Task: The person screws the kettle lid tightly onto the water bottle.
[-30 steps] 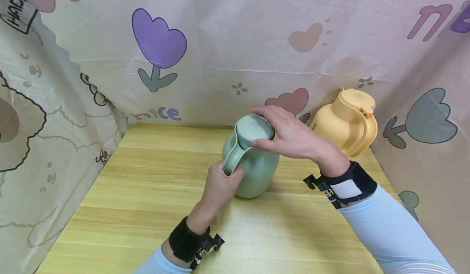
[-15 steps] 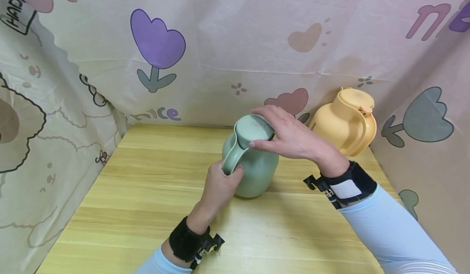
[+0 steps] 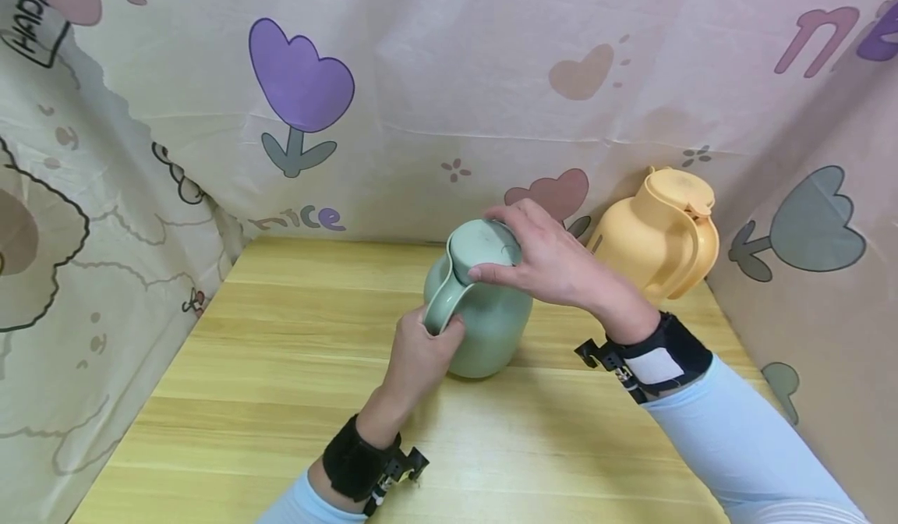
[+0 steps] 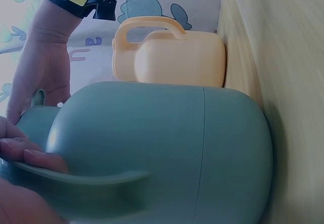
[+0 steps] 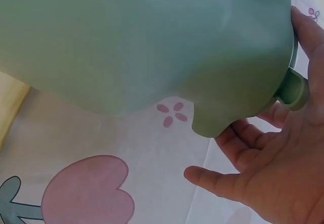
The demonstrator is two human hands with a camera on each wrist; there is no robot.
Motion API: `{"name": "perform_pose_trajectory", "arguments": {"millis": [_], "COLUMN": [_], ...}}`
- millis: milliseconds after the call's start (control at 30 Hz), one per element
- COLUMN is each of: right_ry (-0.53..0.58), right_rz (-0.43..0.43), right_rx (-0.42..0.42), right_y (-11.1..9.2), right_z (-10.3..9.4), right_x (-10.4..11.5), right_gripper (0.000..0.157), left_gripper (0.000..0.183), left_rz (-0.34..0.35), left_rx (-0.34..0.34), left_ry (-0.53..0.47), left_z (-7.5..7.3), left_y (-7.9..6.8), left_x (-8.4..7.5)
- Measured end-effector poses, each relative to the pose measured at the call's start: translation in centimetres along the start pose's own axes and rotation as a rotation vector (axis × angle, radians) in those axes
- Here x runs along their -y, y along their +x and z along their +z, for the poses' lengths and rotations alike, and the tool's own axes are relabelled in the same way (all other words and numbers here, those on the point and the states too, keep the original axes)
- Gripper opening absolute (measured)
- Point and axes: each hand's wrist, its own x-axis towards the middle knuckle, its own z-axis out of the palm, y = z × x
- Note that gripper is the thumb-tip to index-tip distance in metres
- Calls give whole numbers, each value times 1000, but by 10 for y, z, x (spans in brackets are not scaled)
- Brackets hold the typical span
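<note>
A green thermos jug [image 3: 491, 333] stands on the wooden table, its round lid [image 3: 480, 249] seated in the neck. My left hand [image 3: 419, 356] grips the jug's handle [image 3: 443, 299] from the near left side. In the left wrist view, the fingers [image 4: 45, 159] curl over that handle. From the right, my right hand [image 3: 550, 265] holds the lid, thumb across its near edge and fingers round the far side. The right wrist view shows a small tab [image 5: 293, 89] on the lid beside the palm and the little finger stretched out straight.
A yellow thermos jug [image 3: 634, 239] stands at the back right of the table [image 3: 281, 384], behind the right forearm. Printed cloth [image 3: 449, 64] hangs close along the back and both sides. Each wrist wears a black strap [image 3: 358, 458] with a small camera mount.
My right hand has shifted slightly left, and its thumb has slid a little further along the lid's edge. The left hand and the green jug stay in place.
</note>
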Motion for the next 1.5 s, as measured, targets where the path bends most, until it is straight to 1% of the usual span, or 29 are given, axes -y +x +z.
{"name": "perform_pose_trajectory", "arguments": {"millis": [167,367,433,667,800,933,1100,1200,1400,1467,1500], "right_ry": [9,54,57,46,46,43,59,55,47,48,49], "right_rz": [-28,-46,-48,-34,-39,-57,-75,-45,104,123,118], "right_rx": [0,40,41,-3,-11,1,25,16,9,11,12], "right_y": [-2,-4,-5,-3,-3,-3,-3,-2,2,2,2], "right_z": [-1,-6,-6,0,2,1,-3,-3,1,3,3], "right_x": [0,1,2,2,1,2,5,8,15,15,15], "right_gripper": [86,75,73,75,75,73,66,65,72,72,73], "left_gripper": [30,30,29,27,26,27,29,29,31,31,31], "left_rz": [4,-9,-10,1,3,8,6,5,10,10,10], "left_rx": [1,-5,-6,0,-1,-6,-15,-18,-16,-13,-12], "left_ry": [1,2,0,-17,-17,-7,-3,1,3,4,4], "left_z": [1,0,0,0,0,1,1,1,0,0,0], "left_y": [0,0,0,0,0,0,0,0,0,0,0], "left_x": [0,-1,-1,-1,-1,0,1,1,1,1,1]}}
